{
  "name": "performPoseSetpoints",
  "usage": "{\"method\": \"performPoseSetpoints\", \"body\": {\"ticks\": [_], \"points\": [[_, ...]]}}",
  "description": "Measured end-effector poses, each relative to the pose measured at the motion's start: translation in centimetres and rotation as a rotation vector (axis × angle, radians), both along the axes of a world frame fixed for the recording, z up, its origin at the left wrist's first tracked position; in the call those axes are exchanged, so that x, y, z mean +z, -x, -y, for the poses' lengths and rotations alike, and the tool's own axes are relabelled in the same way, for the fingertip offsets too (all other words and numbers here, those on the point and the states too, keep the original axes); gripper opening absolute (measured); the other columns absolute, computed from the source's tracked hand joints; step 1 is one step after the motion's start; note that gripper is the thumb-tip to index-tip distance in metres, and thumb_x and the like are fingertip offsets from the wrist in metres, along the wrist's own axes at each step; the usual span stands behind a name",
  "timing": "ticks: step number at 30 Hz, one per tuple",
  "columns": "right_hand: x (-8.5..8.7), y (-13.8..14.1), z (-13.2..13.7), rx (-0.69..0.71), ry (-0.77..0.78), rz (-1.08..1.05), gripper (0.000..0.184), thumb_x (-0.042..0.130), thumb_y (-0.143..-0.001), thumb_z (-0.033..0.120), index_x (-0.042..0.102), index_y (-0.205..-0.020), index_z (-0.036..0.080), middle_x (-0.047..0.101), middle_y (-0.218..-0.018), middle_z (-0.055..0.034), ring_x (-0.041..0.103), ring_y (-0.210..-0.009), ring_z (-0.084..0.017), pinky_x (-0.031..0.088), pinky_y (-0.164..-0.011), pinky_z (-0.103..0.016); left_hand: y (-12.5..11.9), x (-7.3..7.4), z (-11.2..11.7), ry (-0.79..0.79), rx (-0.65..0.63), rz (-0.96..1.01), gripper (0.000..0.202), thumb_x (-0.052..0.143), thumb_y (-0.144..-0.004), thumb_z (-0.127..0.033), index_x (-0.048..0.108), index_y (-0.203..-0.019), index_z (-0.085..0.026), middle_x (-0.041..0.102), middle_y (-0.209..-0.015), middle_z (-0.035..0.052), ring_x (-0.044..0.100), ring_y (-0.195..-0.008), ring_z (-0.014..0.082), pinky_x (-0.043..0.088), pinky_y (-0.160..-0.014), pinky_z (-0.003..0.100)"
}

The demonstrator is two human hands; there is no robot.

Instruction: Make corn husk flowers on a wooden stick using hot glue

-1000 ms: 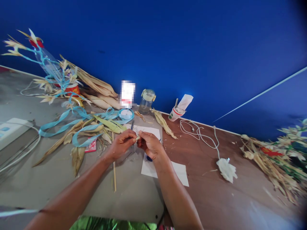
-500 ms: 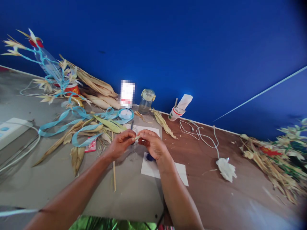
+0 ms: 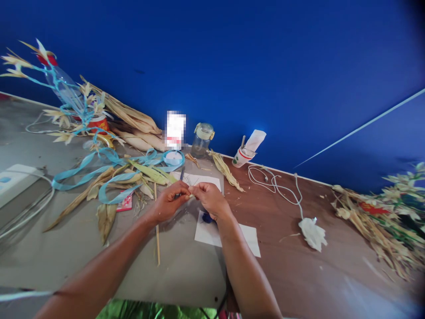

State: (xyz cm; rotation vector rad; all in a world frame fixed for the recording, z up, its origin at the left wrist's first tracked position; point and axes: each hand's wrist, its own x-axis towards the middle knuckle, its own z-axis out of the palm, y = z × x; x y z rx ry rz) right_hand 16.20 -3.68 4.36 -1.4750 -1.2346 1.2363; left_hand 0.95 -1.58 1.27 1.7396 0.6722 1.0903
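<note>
Over the middle of the work surface, my left hand (image 3: 169, 203) and my right hand (image 3: 212, 200) meet at the fingertips. Both pinch a small pale strip (image 3: 190, 196) that looks like corn husk; the fingers cover most of it. Beneath my right wrist is a dark blue bundle (image 3: 207, 217) on a white sheet of paper (image 3: 206, 235). A thin pale stick (image 3: 157, 243) lies below my left hand. To the left are dried corn husks (image 3: 106, 219), a greener husk (image 3: 151, 172) and a loose light blue ribbon (image 3: 79, 180).
A glass jar (image 3: 202, 141) and a white cup (image 3: 241, 157) stand along the blue wall. White cable (image 3: 280, 188) curls on the brown table, near crumpled tissue (image 3: 312, 235). Husk flowers on blue stems (image 3: 59, 79) rise at left; a power strip (image 3: 16, 184) sits below. More husks (image 3: 368, 221) lie right.
My fingertips have drawn closer together, and the pale strip is more covered than before. My left fingers have curled further around it. The things on the table stay where they were.
</note>
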Motion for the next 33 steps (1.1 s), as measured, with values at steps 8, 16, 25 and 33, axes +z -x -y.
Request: {"method": "performPoseSetpoints", "body": {"ticks": [8,16,25,33], "points": [[0.4,0.0,-0.2,-0.044,0.041,-0.116,0.044,0.056,-0.069,0.058,0.051,-0.056,0.017,0.048,-0.056,0.0033,0.042,-0.056,-0.010,0.034,-0.055,-0.023,0.1,-0.4,-0.2,-0.053,-0.017,0.010,0.014,0.055,-0.081,-0.024,0.061,-0.072,-0.015,0.057,-0.078,0.0055,0.053,-0.078,0.0158,0.041,-0.074,0.029],[1.7,-1.1,0.1,0.076,0.144,-0.259,0.031,0.069,-0.059,0.046,0.058,-0.063,0.017,0.053,-0.063,0.0034,0.048,-0.065,-0.011,0.039,-0.066,-0.025,0.2,-0.6,-0.3,-0.070,-0.016,0.002,0.014,0.053,-0.082,-0.025,0.060,-0.074,-0.016,0.056,-0.080,0.0059,0.052,-0.079,0.0162,0.041,-0.074,0.030],[0.9,-1.4,0.1,0.143,0.132,-0.218,0.016,0.069,-0.059,0.029,0.061,-0.061,0.016,0.053,-0.055,0.0051,0.043,-0.054,-0.008,0.033,-0.059,-0.024,0.2,-0.5,-0.3,-0.087,-0.018,-0.008,0.012,0.054,-0.081,-0.021,0.061,-0.073,-0.016,0.055,-0.078,0.0046,0.052,-0.077,0.0152,0.039,-0.073,0.028],[0.8,-0.8,-0.3,0.128,0.284,-0.465,0.029,0.078,-0.049,0.035,0.060,-0.058,0.014,0.055,-0.053,0.0044,0.047,-0.051,-0.007,0.038,-0.059,-0.024,0.3,-0.5,-0.3,-0.047,-0.018,0.031,0.012,0.055,-0.082,-0.024,0.060,-0.074,-0.016,0.054,-0.079,0.0048,0.051,-0.078,0.0152,0.040,-0.074,0.029]]}}
